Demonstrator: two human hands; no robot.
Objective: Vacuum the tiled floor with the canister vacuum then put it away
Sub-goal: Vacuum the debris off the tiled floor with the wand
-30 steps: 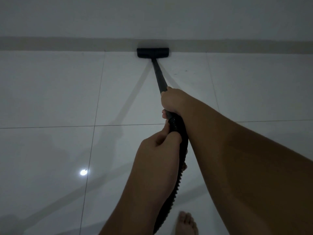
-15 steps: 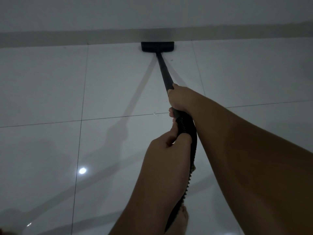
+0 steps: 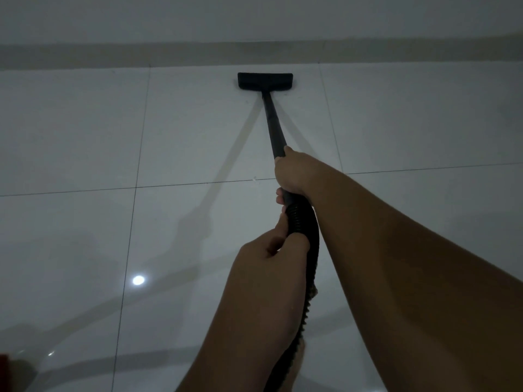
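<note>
Dim room, glossy white tiled floor [image 3: 85,137] with thin dark grout lines, grey skirting strip [image 3: 113,53] along the far wall. The black vacuum floor nozzle [image 3: 265,80] sits flat on the tiles just short of that strip, well ahead of you. The black wand [image 3: 274,125] runs straight back from it to your right hand [image 3: 294,172], fingers curled tight round the wand's near end, thumb on top. Just below, the ribbed black hose [image 3: 304,219] starts; your left hand [image 3: 271,258] grips it, fingers wrapped round, close behind the right hand but not touching it. The hose drops between your forearms to the bottom edge. A bright ceiling-light reflection [image 3: 138,280] lies on the tile left of your left arm. Wand shadows fan out to the left.
</note>
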